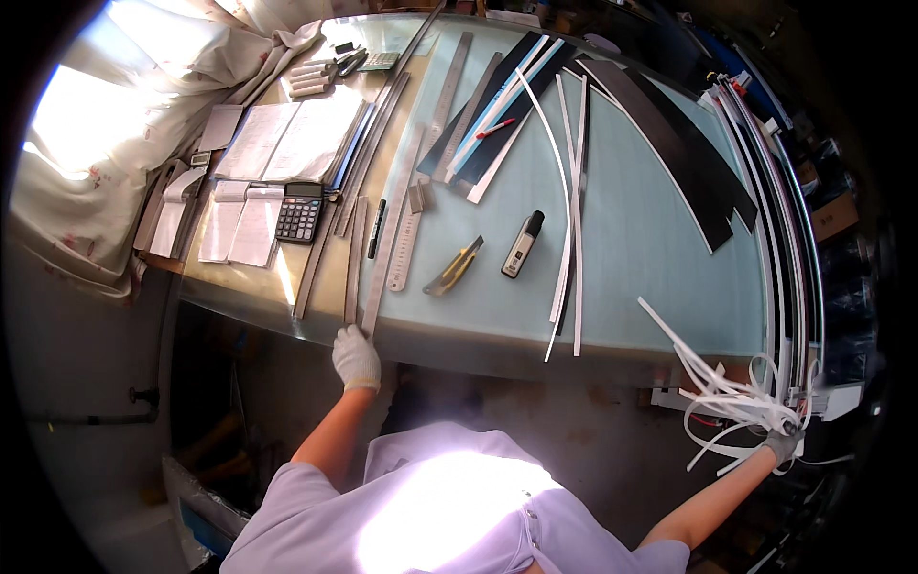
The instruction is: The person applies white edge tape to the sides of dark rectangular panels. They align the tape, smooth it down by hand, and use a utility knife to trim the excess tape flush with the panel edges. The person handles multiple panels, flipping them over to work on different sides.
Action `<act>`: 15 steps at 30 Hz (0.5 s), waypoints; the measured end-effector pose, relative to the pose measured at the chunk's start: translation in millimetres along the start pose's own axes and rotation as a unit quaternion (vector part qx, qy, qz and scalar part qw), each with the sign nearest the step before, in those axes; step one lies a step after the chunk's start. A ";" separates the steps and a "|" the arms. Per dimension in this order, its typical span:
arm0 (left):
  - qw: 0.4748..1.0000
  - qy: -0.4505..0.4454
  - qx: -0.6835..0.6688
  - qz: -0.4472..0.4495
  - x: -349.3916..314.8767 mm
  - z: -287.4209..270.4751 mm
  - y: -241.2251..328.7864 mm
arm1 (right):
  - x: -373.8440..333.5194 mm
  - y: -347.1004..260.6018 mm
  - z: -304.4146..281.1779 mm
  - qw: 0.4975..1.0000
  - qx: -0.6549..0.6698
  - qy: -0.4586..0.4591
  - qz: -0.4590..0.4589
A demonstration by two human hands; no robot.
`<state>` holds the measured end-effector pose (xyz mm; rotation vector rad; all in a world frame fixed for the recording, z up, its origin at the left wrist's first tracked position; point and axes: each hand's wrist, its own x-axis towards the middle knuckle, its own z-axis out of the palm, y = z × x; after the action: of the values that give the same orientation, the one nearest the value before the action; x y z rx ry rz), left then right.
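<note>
At the table's front edge, my left hand (pixel 357 360), in a white knitted glove, has its fingers closed. It touches the near ends of a narrow metal strip (pixel 355 258) and a long steel ruler (pixel 386 244); its grip is partly hidden. Far to the right, my gloved right hand (pixel 784 444) is closed around a tangled bunch of white strips (pixel 732 397), which fan out and curl above it. A yellow utility knife (pixel 455 267) and a black-capped marker bottle (pixel 523 246) lie on the glass tabletop (pixel 478 320).
Long white strips (pixel 571 210) and black sheets (pixel 669 143) lie across the table. Metal rails (pixel 779 220) run along its right side. A calculator (pixel 299 212), open notebooks (pixel 287 139) and a pen (pixel 377 228) are at the left. A curtain (pixel 105 143) hangs beyond.
</note>
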<state>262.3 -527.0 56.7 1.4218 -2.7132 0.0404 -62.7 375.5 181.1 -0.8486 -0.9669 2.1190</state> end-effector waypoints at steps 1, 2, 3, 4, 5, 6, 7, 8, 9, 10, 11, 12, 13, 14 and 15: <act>1.000 -0.009 -0.013 0.019 -17.2 -2.2 -5.6 | -3.3 -15.5 -10.1 1.000 0.003 -0.011 -0.014; 0.999 -0.019 -0.008 0.048 -32.6 -1.8 -9.5 | 4.1 -32.8 -22.6 0.999 0.005 -0.025 -0.029; 0.997 -0.056 -0.022 0.043 -41.8 5.9 -13.0 | 15.3 -45.5 -29.3 0.998 0.006 -0.044 -0.040; 0.995 -0.087 -0.019 0.038 -48.4 6.8 -16.3 | 18.0 -36.7 -33.1 0.999 0.008 -0.032 -0.040; 0.992 -0.119 -0.017 0.034 -51.4 7.9 -19.1 | 18.9 -28.9 -37.9 0.999 0.009 -0.018 -0.040; 0.987 -0.158 -0.029 0.010 -48.4 6.9 -19.4 | 12.3 -10.7 -38.3 0.999 0.011 -0.001 -0.034; 0.987 -0.156 -0.045 -0.013 -44.4 3.6 -19.9 | 4.7 8.1 -37.4 0.998 -0.018 0.053 -0.039; 0.985 -0.157 -0.068 -0.032 -35.5 -7.0 -11.1 | -9.1 12.5 -51.3 1.000 0.005 0.007 -0.005; 0.979 -0.165 -0.107 -0.048 -29.0 -5.9 -4.0 | 0.5 0.3 -54.8 1.000 0.012 -0.007 -0.016; 0.969 -0.114 -0.215 -0.035 -28.5 15.9 -11.4 | 19.4 -19.5 -53.5 0.999 0.017 -0.032 -0.033; 0.939 -0.124 -0.314 -0.063 -27.5 18.7 -12.8 | 17.0 -2.4 -51.6 1.000 0.022 -0.012 -0.019; 0.900 -0.133 -0.407 -0.087 -24.4 18.3 -14.3 | 5.2 16.9 -46.7 1.000 0.026 0.011 -0.004; 0.845 -0.145 -0.503 -0.109 -21.1 22.4 -14.5 | -3.6 20.6 -42.4 0.999 0.029 0.030 0.001; 0.801 -0.138 -0.575 -0.099 -19.4 35.8 -8.2 | 3.0 4.2 -44.9 1.000 0.007 -0.012 -0.021; 0.862 -0.103 -0.490 -0.076 -6.4 25.4 -0.8 | -7.9 12.3 -41.2 1.000 -0.004 0.008 -0.027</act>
<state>265.1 -523.7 30.9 1.2774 -2.0964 -1.3440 -30.2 379.0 152.1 -0.8333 -0.9803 2.0618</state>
